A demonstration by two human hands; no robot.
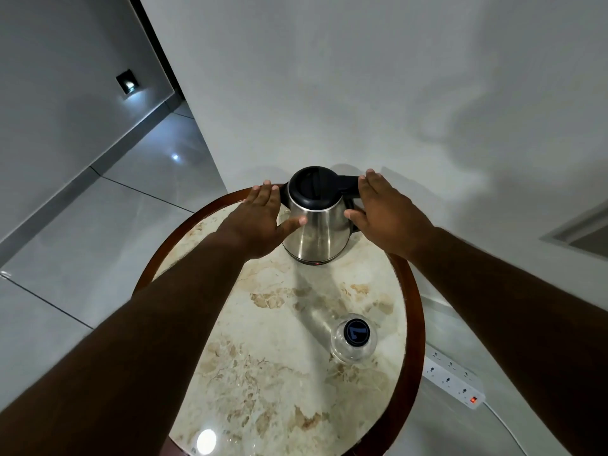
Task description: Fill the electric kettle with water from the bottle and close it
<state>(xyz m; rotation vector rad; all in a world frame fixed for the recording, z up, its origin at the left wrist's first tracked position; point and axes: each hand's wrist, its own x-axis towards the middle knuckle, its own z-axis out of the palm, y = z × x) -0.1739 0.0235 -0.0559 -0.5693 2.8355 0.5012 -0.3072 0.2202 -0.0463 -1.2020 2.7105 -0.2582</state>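
A round table (413,324) with a cream marble-patterned top and a dark reddish wooden rim fills the lower middle of the frame, seen from above. Near its far edge, just above the centre of the frame, stands a stainless steel electric kettle (316,232), upright, with its black lid (311,185) down and a black handle (348,189) pointing toward the right.

Two bare forearms reach in from the lower corners. The left hand (260,222) is spread flat with fingers extended, at the left side of the kettle; its thumb lies against the steel wall, and the fingers reach past the body toward the back. The right hand (385,215) is likewise spread, at the right side by the handle, thumb at the kettle's wall and fingers lying over the handle. Neither hand is curled around anything; whether the palms actually press on the kettle is hard to tell from this angle.

Lower right of centre, nearer the viewer on the same table, stands a clear plastic bottle (353,350), seen from straight above, with its dark cap (356,331) on. It is well apart from the kettle.

On the glossy tiled floor at the lower right lies a white power strip (450,376) with a red lit switch. A pale wall rises behind the table, and a small wall light (127,82) glows in the upper left.
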